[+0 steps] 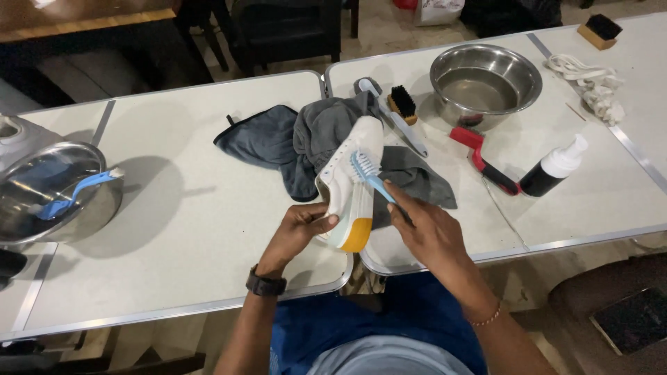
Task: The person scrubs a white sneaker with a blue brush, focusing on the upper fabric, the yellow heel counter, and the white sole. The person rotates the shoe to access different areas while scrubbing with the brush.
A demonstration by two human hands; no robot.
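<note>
Sneaker (351,182), white with orange heel, under blue toothbrush (368,175).

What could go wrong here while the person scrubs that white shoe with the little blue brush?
The left hand holds the white shoe only near its yellow heel, in the air over the gap between the tables, so a hard stroke might twist it loose. The blue brush in the right hand could flick drops onto the grey cloths. The dark bottle lies on its side by the table edge and might roll.
</note>
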